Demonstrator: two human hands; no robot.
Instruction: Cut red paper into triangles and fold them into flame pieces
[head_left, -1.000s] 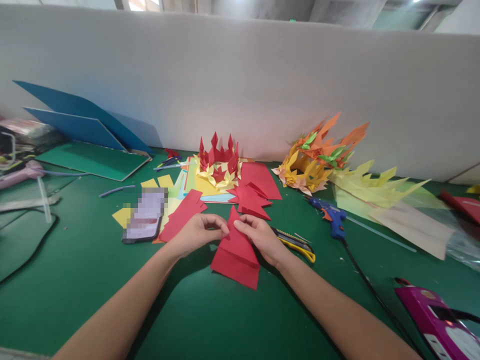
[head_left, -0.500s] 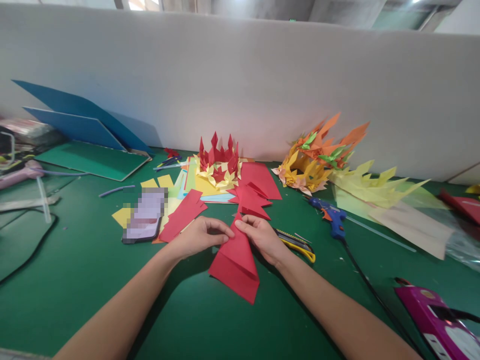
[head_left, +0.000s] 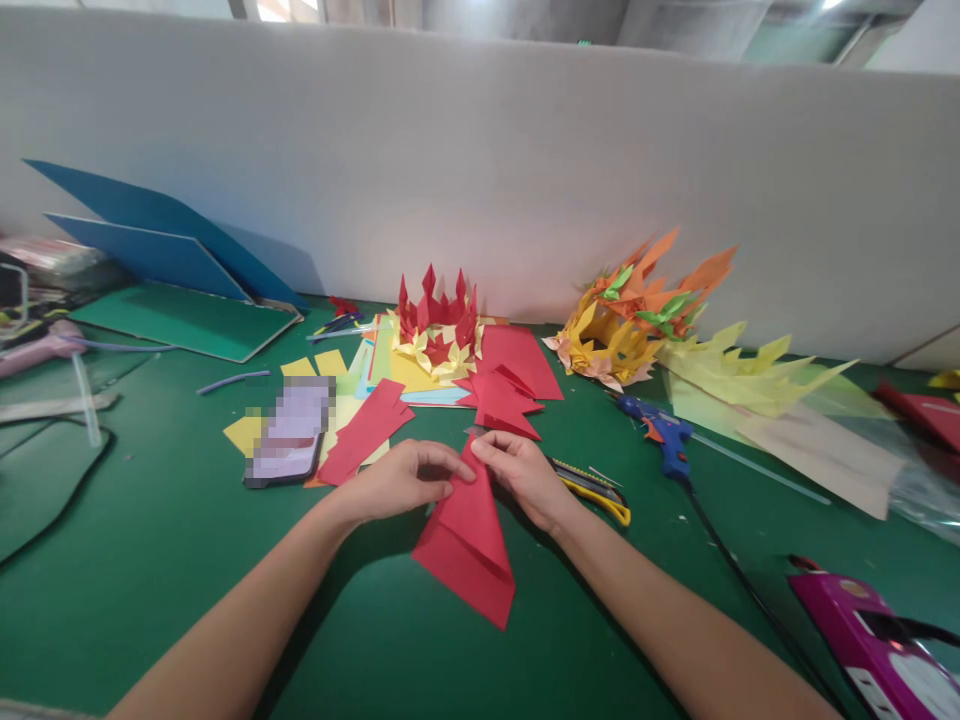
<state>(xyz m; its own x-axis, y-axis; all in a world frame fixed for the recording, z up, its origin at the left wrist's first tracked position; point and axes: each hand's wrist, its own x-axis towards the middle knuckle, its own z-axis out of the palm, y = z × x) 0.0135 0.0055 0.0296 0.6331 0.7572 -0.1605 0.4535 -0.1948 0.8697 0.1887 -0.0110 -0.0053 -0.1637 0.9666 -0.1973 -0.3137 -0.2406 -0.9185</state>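
Between left hand and right hand — red paper, wide edge nearest.

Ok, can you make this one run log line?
left hand: touching folded red paper | right hand: pinching its narrow end | beside right hand: utility knife | beyond: red-yellow paper crown

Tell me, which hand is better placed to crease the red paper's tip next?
Probably the right hand: its thumb lies near the tip of the red paper, while the left hand touches it lower down.
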